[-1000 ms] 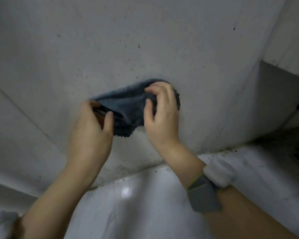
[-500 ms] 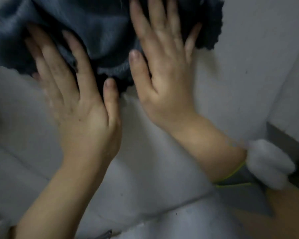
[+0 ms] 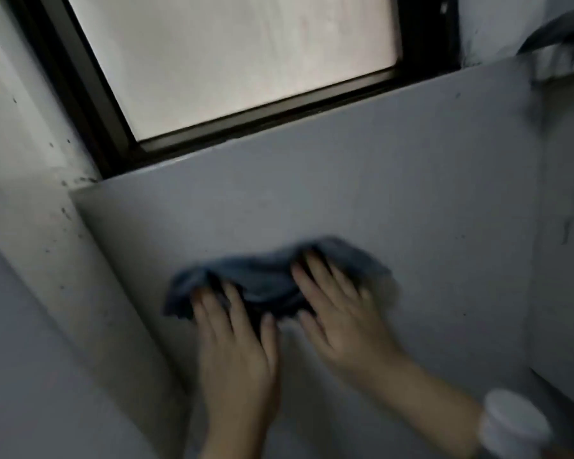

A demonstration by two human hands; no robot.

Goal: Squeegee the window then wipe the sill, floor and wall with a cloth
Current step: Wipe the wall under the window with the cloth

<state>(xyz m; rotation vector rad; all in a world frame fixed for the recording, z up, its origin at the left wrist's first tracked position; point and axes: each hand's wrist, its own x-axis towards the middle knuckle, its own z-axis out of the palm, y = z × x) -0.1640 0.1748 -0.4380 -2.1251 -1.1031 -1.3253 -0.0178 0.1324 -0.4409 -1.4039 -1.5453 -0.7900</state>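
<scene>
A dark blue-grey cloth [image 3: 265,279] is pressed flat against the pale grey wall [image 3: 411,193] below the window [image 3: 232,58]. My left hand [image 3: 236,352] lies on the cloth's left part, fingers spread and pointing up. My right hand [image 3: 342,313] presses the cloth's right part the same way. The cloth bunches between the two hands, and its right edge is blurred. The window has frosted glass in a dark frame [image 3: 272,117], and the sill edge runs just under it.
A side wall [image 3: 20,193] with dark specks meets the wall at a corner on the left. On my right wrist sits a white band device [image 3: 514,425]. A dark hose or cable [image 3: 557,24] shows at the top right.
The view has swung up from the wall's base by the floor to the window. Both hands went from gripping the cloth to pressing it flat, and now lie higher on the wall below the sill.
</scene>
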